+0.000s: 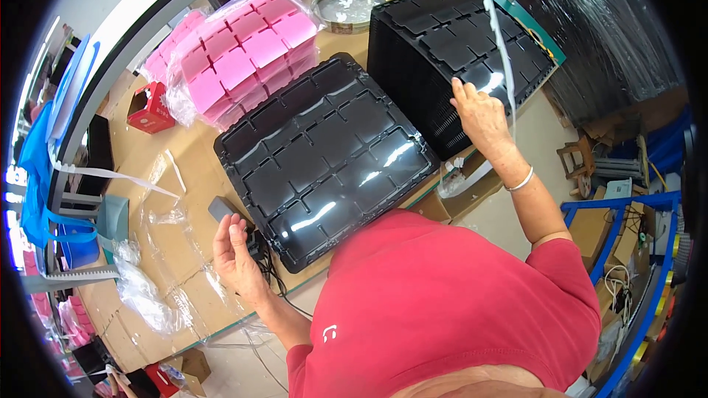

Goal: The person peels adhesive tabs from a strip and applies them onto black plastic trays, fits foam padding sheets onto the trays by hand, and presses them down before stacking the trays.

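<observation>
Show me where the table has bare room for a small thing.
Bare tabletop shows between the red box, pink stack and front black tray; a narrower patch lies between that tray and the round tin. Around the left hand, clear film and cables crowd it.

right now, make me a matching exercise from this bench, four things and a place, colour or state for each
Things
1. right hand
2. small box
3. left hand
4. pink pieces

Matches
A. beside the front black tray
B. in clear plastic
C. at the black stack
D. red

Pairs: 1-C, 2-D, 3-A, 4-B
</observation>
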`<move>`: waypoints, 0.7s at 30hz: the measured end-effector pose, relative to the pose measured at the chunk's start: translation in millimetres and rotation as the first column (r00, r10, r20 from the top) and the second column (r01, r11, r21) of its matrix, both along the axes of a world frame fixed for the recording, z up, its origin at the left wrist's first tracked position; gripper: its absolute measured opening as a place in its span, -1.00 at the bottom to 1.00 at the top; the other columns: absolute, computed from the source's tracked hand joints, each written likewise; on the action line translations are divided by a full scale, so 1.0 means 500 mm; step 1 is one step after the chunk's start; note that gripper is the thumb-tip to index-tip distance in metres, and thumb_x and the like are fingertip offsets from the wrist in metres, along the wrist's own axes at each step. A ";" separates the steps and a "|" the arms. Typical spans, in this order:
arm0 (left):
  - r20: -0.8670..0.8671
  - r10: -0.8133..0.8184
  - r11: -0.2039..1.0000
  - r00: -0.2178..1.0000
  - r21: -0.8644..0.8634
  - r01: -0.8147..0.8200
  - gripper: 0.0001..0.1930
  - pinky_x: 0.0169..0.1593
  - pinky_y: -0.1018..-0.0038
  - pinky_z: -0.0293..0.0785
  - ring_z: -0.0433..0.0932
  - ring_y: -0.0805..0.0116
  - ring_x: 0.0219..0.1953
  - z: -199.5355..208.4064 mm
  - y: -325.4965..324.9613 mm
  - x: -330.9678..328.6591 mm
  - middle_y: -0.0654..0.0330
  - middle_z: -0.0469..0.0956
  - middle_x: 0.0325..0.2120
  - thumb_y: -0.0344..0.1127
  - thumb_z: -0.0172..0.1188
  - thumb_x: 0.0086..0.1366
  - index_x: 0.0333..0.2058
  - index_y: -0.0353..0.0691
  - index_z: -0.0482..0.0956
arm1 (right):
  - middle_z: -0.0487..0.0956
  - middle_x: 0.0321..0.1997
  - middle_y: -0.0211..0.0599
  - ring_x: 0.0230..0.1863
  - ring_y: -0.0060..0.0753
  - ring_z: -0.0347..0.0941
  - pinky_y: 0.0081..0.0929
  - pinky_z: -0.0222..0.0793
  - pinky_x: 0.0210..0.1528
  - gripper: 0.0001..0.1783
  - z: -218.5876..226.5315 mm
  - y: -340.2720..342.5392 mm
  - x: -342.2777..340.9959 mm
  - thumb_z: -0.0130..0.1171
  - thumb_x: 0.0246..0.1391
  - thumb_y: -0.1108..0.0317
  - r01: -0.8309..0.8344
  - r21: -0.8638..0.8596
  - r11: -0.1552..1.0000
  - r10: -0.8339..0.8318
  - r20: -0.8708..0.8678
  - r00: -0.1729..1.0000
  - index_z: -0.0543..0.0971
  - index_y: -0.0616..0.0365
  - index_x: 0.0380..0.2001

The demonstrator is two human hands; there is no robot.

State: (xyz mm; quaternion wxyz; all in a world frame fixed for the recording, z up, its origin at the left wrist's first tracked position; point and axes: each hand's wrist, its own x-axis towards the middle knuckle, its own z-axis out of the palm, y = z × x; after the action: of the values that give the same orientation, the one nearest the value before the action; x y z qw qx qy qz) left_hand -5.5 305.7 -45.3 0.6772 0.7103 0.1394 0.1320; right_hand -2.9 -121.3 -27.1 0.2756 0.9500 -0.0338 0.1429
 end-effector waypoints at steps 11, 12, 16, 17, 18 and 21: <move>0.166 -0.359 0.932 0.918 0.123 0.342 -0.69 -0.01 0.54 0.45 0.56 0.42 -0.10 0.062 -0.143 0.045 0.13 0.59 -0.13 -0.39 0.15 0.33 0.03 -0.32 0.50 | 0.44 -0.39 -0.40 -0.43 -0.50 0.44 -0.50 0.38 -0.44 -0.59 -0.017 0.011 0.003 0.04 0.17 0.23 0.032 0.029 0.999 -0.031 -0.019 0.999 0.46 0.26 0.00; 0.188 -0.498 0.865 0.847 0.178 0.469 -0.67 -0.01 0.53 0.46 0.56 0.42 -0.10 0.079 -0.184 0.056 0.13 0.59 -0.12 -0.39 0.17 0.31 0.04 -0.30 0.50 | 0.44 -0.39 -0.40 -0.38 -0.48 0.42 -0.53 0.33 -0.42 -0.64 -0.034 0.005 0.006 0.09 0.10 0.22 0.034 0.005 0.999 -0.034 0.023 0.999 0.48 0.21 -0.09; 0.230 -0.819 0.574 0.526 0.331 0.749 -0.43 0.07 0.41 0.42 0.47 0.29 0.07 0.138 -0.358 0.103 0.04 0.44 0.09 -0.32 0.26 0.23 0.20 -0.25 0.33 | 0.46 -0.28 -0.32 -0.22 -0.37 0.38 -0.47 0.26 -0.28 -0.50 0.026 0.073 -0.040 0.20 0.01 0.16 0.129 0.191 0.973 -0.135 0.016 0.991 0.40 0.16 -0.02; 0.253 -0.857 0.515 0.448 0.406 0.755 -0.34 0.12 0.36 0.38 0.41 0.23 0.15 0.149 -0.399 0.110 0.01 0.35 0.17 -0.29 0.26 0.22 0.26 -0.24 0.23 | 0.46 -0.21 -0.29 -0.20 -0.31 0.38 -0.40 0.27 -0.25 -0.30 0.030 0.081 -0.054 0.21 0.03 0.13 0.071 0.252 0.965 -0.091 0.069 0.993 0.31 0.21 0.21; 0.287 -0.877 0.469 0.387 0.328 0.820 -0.28 0.17 0.33 0.32 0.32 0.20 0.23 0.151 -0.425 0.116 -0.01 0.27 0.23 -0.27 0.24 0.24 0.31 -0.22 0.10 | 0.45 -0.15 -0.24 -0.10 -0.24 0.37 -0.35 0.25 -0.12 -0.26 0.030 0.093 -0.071 0.26 -0.02 0.18 -0.009 0.396 0.918 -0.033 0.097 0.995 0.30 0.17 0.22; 0.375 -0.914 0.169 0.154 0.007 0.986 -0.19 0.33 0.23 0.06 0.08 0.15 0.36 0.155 -0.498 0.147 0.01 0.09 0.33 -0.23 0.15 0.33 0.38 -0.18 -0.16 | 0.48 -0.11 -0.22 -0.03 -0.14 0.39 -0.22 0.30 0.02 -0.44 0.023 0.122 -0.115 0.30 -0.05 0.28 -0.387 0.602 0.698 0.233 0.320 0.918 0.46 0.10 0.08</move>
State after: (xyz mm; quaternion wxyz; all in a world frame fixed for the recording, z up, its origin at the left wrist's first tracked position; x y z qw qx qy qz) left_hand 67.8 56.5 32.0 0.6979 0.5197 -0.4297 -0.2413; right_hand -60.5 -60.3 -15.5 -0.1079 0.9555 0.0496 0.2702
